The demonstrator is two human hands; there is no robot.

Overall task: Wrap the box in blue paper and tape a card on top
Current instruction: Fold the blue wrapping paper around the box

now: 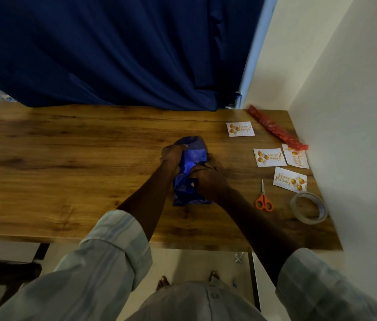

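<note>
A person stands at the near edge of a wooden table [67, 158], both forearms stretched out over it, pale sleeves rolled back above the elbows. Around the middle of the table, a little toward its right half, lies the box, covered in crumpled blue paper [194, 156] so that no bare part of it shows. The left hand [171, 155] sits on the far left side of the bundle, fingers curled down over the paper and gripping it. The right hand [206, 179] is on the near right side, its fingers bent and pinching a fold of the blue paper against the bundle. Loose paper spills out toward the near edge beneath both wrists.

Along the right edge of the table, well apart from the bundle, the rest is laid out. Four birthday cards with gold balloons lie flat: one card [240, 129] toward the far right corner, two [269, 157] side by side nearer the middle of that edge, the right one [296, 156] tilted, and a fourth [290, 180] just nearer. A roll of red wrapping paper [275, 129] lies slantwise by the wall, its lower end touching the tilted card. Orange-handled scissors [263, 198] lie closed, blades pointing away, and a roll of clear tape [308, 207] rests flat near the right near corner. A dark blue curtain [113, 54] hangs behind the far edge.
</note>
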